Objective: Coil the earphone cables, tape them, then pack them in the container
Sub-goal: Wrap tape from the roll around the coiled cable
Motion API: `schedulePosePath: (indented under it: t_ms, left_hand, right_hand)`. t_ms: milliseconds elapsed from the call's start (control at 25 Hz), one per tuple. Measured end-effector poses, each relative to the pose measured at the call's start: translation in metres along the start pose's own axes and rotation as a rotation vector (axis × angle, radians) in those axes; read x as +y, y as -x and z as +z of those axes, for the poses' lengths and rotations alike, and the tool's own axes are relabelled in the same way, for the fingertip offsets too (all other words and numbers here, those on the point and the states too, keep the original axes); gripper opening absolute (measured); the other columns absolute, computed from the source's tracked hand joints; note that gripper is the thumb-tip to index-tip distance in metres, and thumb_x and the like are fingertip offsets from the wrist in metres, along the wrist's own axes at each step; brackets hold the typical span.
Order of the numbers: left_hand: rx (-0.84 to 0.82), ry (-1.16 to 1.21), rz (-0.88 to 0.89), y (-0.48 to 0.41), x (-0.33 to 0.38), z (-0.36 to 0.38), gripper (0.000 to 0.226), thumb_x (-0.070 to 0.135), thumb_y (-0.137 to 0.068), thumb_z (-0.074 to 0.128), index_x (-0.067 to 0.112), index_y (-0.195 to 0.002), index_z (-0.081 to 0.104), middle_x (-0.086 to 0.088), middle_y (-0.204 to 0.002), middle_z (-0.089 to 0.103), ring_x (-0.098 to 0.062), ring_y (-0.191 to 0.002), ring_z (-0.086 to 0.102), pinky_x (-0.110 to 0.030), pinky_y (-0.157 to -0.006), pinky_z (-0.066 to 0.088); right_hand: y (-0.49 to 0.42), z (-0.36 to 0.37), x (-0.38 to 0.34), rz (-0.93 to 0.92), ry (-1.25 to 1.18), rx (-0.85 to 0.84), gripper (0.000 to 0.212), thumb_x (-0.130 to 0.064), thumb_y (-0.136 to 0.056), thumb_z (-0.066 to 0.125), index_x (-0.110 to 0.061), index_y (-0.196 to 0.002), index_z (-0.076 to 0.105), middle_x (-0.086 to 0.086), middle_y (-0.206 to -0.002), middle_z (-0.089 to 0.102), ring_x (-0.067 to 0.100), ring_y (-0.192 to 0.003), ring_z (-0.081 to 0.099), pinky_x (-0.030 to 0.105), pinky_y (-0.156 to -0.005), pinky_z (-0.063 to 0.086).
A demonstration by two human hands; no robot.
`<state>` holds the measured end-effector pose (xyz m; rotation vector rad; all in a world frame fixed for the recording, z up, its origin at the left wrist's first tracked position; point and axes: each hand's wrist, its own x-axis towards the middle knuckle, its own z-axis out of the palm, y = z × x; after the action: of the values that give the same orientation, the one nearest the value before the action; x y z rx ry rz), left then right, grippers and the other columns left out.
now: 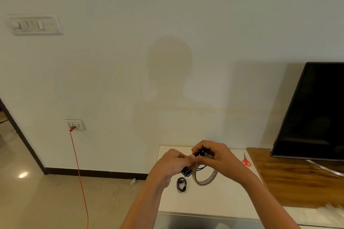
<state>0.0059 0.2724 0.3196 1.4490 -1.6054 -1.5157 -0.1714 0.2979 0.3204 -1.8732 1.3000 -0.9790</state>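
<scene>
Two bare forearms coming up from the bottom edge, meeting low and right of centre. Left hand [174, 161] curled into a loose fist, thumb tip pinching what looks like a strip of tape against the black earphone cable bundle [200, 153]. Right hand [216, 156] cupped over the top of that same bundle, fingers bent and pressed around it, so both hands clamped on the one coil, held up above the white table [214, 202]. Loose black loops of the held bundle dangling below the hands, partly through the tape roll [204, 175], which hangs tilted just under the right hand; hard to say whether it touches the tabletop. Just left of the roll, lower centre of the frame, a second small coiled earphone [181, 184] lying flat on the table, apart from the hands.

Further back at the right edge of the white top, red-handled scissors [246, 161] lying flat. Beside that, lower right, a wooden surface [290, 182] with a dark TV screen [316, 109] standing on it.

Far left, a red cord [80, 176] running down from a wall socket [75, 124] to the floor, and a switch panel [34, 24] in the upper left on the plain wall.
</scene>
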Motion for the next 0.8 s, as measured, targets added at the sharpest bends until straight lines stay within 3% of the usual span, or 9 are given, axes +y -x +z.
schedulePosePath:
  t_ms: [120, 240, 440, 680, 800]
  left_hand:
    - [-0.055, 0.256, -0.071, 0.004, 0.001, 0.003, 0.02, 0.019, -0.094, 0.061, 0.003, -0.086, 0.071, -0.01, -0.082, 0.073, -0.013, -0.071, 0.067, -0.029, -0.085, 0.054]
    - [0.008, 0.34, -0.089, 0.003, -0.005, 0.011, 0.023, 0.018, -0.096, 0.057, 0.0, -0.091, 0.069, -0.006, -0.071, 0.07, -0.013, -0.063, 0.062, -0.033, -0.088, 0.053]
    - [0.173, 0.419, -0.091, -0.004, -0.017, 0.014, 0.016, 0.012, -0.095, 0.057, 0.003, -0.087, 0.069, -0.001, -0.058, 0.065, -0.017, -0.066, 0.057, -0.037, -0.083, 0.05]
    - [0.265, 0.406, -0.072, -0.008, -0.033, 0.018, 0.011, 0.007, -0.09, 0.061, 0.008, -0.084, 0.071, -0.005, -0.072, 0.072, -0.023, -0.084, 0.066, -0.041, -0.094, 0.05]
    - [0.275, 0.426, -0.044, -0.01, -0.039, 0.02, 0.014, 0.008, -0.089, 0.065, 0.01, -0.077, 0.072, -0.006, -0.076, 0.074, -0.027, -0.094, 0.068, -0.04, -0.098, 0.048]
  right_hand:
    - [0.001, 0.002, 0.003, -0.031, 0.01, 0.066, 0.023, -0.015, -0.081, 0.072, -0.03, -0.098, 0.066, -0.021, -0.097, 0.065, 0.002, -0.096, 0.061, 0.016, -0.084, 0.05]
    - [0.005, 0.007, 0.007, -0.026, -0.003, 0.156, 0.034, -0.017, -0.076, 0.077, -0.038, -0.099, 0.062, -0.025, -0.1, 0.062, 0.002, -0.096, 0.06, 0.01, -0.081, 0.047]
    - [0.015, 0.012, 0.017, -0.036, 0.114, 0.193, 0.03, -0.011, -0.083, 0.07, -0.038, -0.091, 0.062, -0.029, -0.097, 0.06, 0.0, -0.092, 0.058, 0.01, -0.075, 0.046]
    - [0.017, 0.008, 0.013, 0.011, 0.136, 0.104, 0.016, -0.018, -0.085, 0.069, -0.032, -0.091, 0.07, -0.022, -0.087, 0.068, 0.003, -0.086, 0.063, 0.016, -0.073, 0.052]
    - [0.017, 0.01, 0.009, 0.029, 0.163, 0.107, 0.009, -0.021, -0.085, 0.069, -0.027, -0.09, 0.073, -0.018, -0.083, 0.07, -0.002, -0.088, 0.063, 0.011, -0.074, 0.049]
